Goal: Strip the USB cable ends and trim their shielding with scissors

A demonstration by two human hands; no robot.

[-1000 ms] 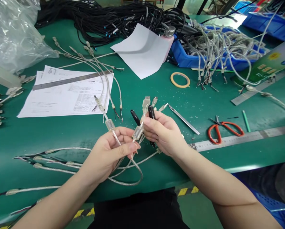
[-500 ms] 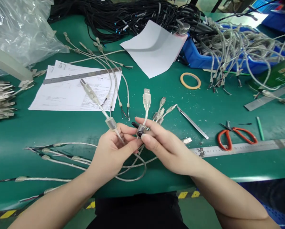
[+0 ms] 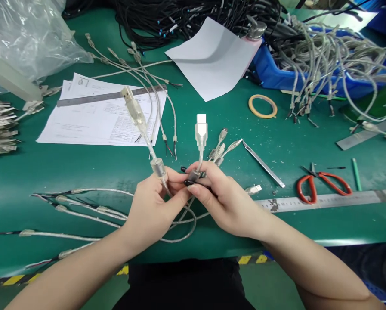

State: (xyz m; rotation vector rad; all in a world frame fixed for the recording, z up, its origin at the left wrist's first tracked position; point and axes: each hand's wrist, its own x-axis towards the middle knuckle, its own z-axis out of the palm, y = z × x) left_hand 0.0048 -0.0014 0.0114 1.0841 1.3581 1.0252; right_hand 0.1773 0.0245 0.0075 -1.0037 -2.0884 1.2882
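Observation:
My left hand (image 3: 157,204) is closed around a clear USB cable (image 3: 149,146), just below its grey ferrite bead. That cable's plug (image 3: 134,107) points up and to the left. My right hand (image 3: 225,200) pinches a second USB cable (image 3: 200,155) at its bead, with the plug (image 3: 201,129) standing nearly upright. Dark tips, perhaps finger covers, show between the fingers where the two hands meet. Below them hangs a loop of clear cable (image 3: 193,230). More USB cables with plugs (image 3: 219,150) lie just behind my right hand.
Stripped cable ends (image 3: 60,206) lie at left. Printed sheets (image 3: 92,120) bear a steel ruler (image 3: 109,95). On the right are tweezers (image 3: 264,163), red-handled pliers (image 3: 312,185), a long ruler (image 3: 289,201) and a tape roll (image 3: 263,106). A blue bin (image 3: 273,73) of cables stands behind.
The left-hand cable's plug has turned, now showing its metal end face-on. My right fingers have closed further over the bead of the other cable. The view has shifted slightly.

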